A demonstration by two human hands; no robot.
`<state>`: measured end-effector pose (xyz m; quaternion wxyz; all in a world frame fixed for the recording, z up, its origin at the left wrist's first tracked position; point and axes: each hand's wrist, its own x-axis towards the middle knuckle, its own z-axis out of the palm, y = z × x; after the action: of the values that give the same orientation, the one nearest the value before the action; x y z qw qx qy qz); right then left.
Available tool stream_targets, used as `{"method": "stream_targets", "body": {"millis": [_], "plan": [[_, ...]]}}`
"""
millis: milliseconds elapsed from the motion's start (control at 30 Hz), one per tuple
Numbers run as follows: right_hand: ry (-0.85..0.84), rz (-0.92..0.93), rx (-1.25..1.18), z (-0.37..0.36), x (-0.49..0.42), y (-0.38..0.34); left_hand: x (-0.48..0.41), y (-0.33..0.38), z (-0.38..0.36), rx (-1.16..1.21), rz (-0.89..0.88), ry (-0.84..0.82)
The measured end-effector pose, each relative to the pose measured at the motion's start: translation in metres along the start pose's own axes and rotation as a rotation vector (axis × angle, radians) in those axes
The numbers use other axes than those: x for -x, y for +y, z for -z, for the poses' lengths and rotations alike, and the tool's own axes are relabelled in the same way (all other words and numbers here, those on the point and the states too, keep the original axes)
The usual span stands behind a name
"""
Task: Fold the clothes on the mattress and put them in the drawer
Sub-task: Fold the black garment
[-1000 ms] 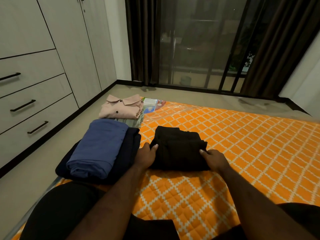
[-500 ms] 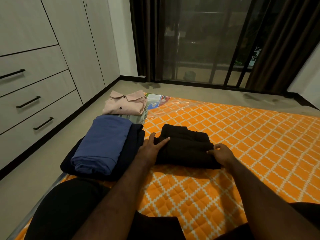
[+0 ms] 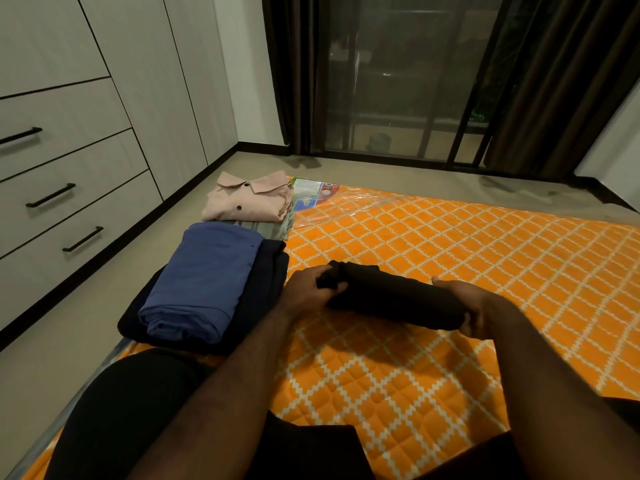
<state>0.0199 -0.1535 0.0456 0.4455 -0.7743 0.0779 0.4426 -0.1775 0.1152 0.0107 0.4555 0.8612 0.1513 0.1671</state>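
Blue stack (image 3: 204,278) is the marker. Just behind it, the pink shirt pile (image 3: 247,199) blocks the way. To its right is the black bundle (image 3: 391,299), gripped by the left hand (image 3: 306,289) and right hand (image 3: 485,306), then open orange mattress (image 3: 467,244). To its left, a bare floor (image 3: 86,323) strip runs up to the closed drawers (image 3: 79,209).

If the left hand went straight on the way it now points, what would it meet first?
The black folded garment that the left hand holds; past it, probably the orange mattress, depth unclear.
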Motion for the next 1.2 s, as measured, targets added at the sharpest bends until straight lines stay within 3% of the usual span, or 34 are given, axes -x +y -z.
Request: {"method": "stream_targets", "body": {"millis": [67, 167, 267, 367, 500, 567, 633, 700, 767, 833, 867, 967, 1033, 1100, 1200], "plan": [[0.002, 0.074, 0.048, -0.004, 0.009, -0.003, 0.001, 0.004, -0.003, 0.005, 0.019, 0.038], [0.057, 0.374, 0.024, -0.007, 0.012, -0.007, -0.003, 0.003, -0.007, 0.069, 0.091, 0.074], [-0.113, 0.607, -0.089, -0.007, 0.015, -0.008, -0.003, 0.003, -0.007, 0.193, 0.165, 0.117], [-0.289, 0.681, -0.058, -0.009, 0.01, -0.005, -0.007, 0.002, -0.004, 0.341, 0.288, 0.204], [-0.216, 0.699, 0.06, -0.027, 0.003, 0.001, -0.008, -0.005, -0.002, 0.447, 0.533, 0.245], [-0.164, 0.661, 0.077, -0.036, -0.004, 0.008, -0.006, -0.001, -0.003, 0.289, 0.614, 0.224], [-0.116, 0.648, 0.126, -0.042, -0.011, 0.013, -0.004, 0.004, -0.009, -0.081, 0.643, 0.175], [-0.104, 0.628, 0.202, -0.042, -0.014, 0.011, 0.002, 0.009, -0.015, -0.474, 0.543, 0.186], [-0.115, 0.59, 0.288, -0.04, -0.013, 0.005, 0.005, 0.015, -0.019, -0.72, 0.213, 0.264], [-0.092, 0.478, 0.355, -0.035, -0.015, -0.001, 0.001, 0.023, -0.026, -0.762, -0.103, 0.287], [-0.075, 0.4, 0.391, -0.034, -0.015, -0.004, -0.001, 0.029, -0.032, -0.746, -0.155, 0.227], [-0.048, 0.192, 0.581, -0.033, -0.01, -0.011, 0.005, 0.028, -0.058, -0.752, -0.008, -0.145], [0.029, 0.161, 0.939, -0.039, -0.001, -0.019, 0.011, 0.013, -0.068, -0.802, 0.016, -0.231], [0.248, 0.347, 1.173, -0.056, 0.006, -0.029, 0.012, 0.001, -0.066, -0.81, -0.019, -0.241], [0.384, 0.799, 1.109, -0.094, 0.006, -0.036, 0.013, -0.004, -0.061, -0.814, -0.07, -0.255]]}}
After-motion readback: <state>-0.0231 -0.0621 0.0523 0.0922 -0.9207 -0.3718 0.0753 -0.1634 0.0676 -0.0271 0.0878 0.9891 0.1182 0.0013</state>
